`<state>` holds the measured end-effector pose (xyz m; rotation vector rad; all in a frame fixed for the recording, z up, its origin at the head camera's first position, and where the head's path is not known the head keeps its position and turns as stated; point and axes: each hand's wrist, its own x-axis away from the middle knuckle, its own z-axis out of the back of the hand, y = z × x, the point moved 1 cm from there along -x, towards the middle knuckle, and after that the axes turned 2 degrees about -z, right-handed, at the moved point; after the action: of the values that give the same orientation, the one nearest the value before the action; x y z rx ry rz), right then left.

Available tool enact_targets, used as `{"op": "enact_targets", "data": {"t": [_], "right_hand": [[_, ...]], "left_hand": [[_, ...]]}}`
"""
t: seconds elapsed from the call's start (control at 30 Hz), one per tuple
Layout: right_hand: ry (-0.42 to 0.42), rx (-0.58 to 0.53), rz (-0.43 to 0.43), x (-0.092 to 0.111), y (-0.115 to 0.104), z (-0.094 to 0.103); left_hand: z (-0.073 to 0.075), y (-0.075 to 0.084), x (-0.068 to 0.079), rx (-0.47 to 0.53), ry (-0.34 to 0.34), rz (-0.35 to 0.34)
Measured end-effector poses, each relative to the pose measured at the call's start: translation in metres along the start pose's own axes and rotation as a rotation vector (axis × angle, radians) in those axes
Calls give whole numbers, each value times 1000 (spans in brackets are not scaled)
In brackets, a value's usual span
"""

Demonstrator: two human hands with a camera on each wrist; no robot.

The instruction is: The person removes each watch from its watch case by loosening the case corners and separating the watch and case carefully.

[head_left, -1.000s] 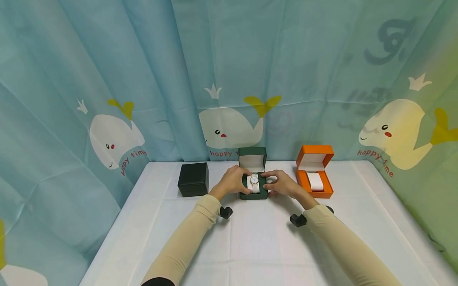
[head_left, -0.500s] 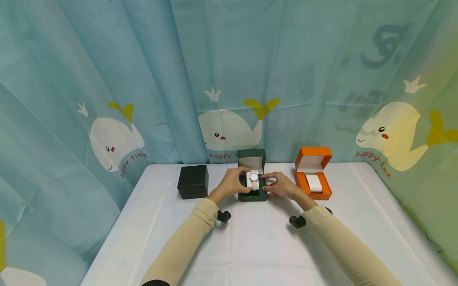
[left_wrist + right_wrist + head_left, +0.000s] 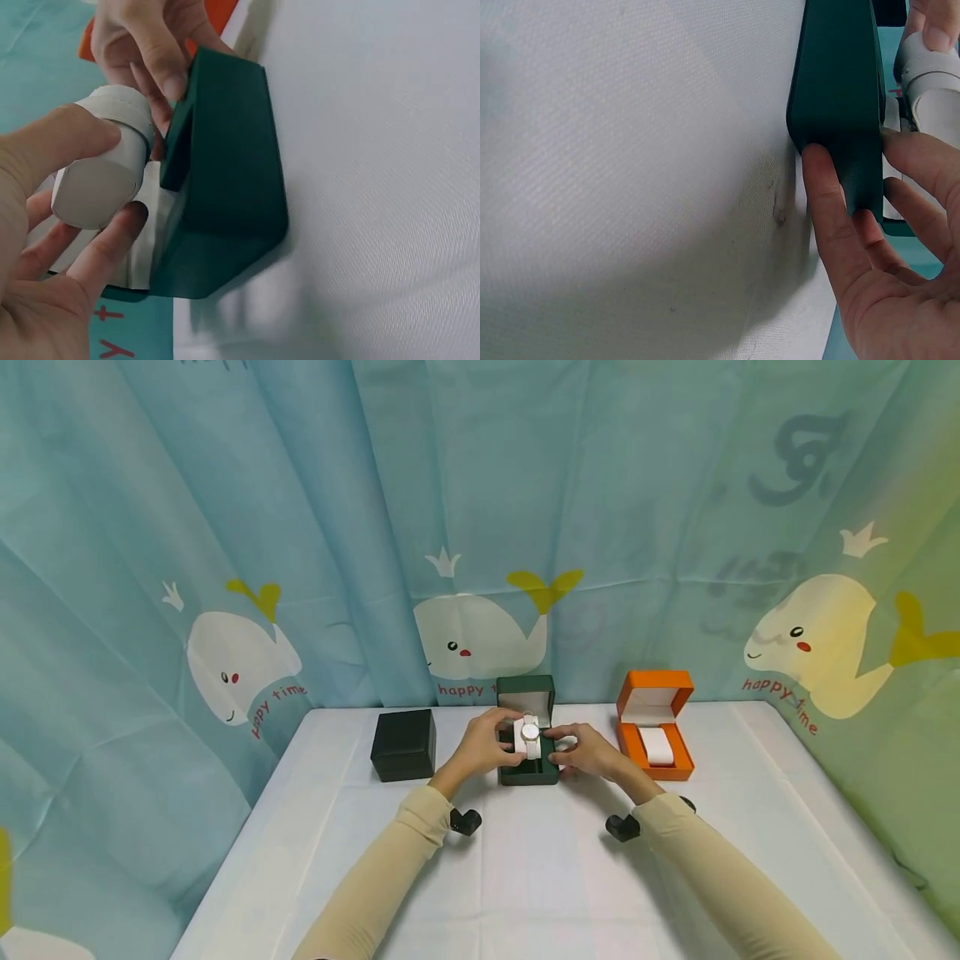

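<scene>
Pinching with the left hand (image 3: 477,744) a white watch cushion (image 3: 97,191), with a white-strapped watch (image 3: 530,732) wrapped around it, just above the open base of the green watch box (image 3: 236,142); holding the right side of that box with the right hand (image 3: 591,751). Apparently at the step of lifting watch and cushion out together, judging by the dark interior (image 3: 530,768) visible beneath. Next, probably best to pin the box down on the surface (image 3: 540,877) and draw the cushion straight up, clear of the raised lid (image 3: 526,684).
</scene>
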<state>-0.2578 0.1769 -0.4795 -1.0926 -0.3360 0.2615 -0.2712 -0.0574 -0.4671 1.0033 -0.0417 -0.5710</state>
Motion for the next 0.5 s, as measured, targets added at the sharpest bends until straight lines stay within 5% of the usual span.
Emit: {"op": "enact_targets", "data": {"t": [0.5], "right_hand": [[12,-13,-17,0,2,-2]], "left_hand": [[-1,6,9,173,32,20]]}}
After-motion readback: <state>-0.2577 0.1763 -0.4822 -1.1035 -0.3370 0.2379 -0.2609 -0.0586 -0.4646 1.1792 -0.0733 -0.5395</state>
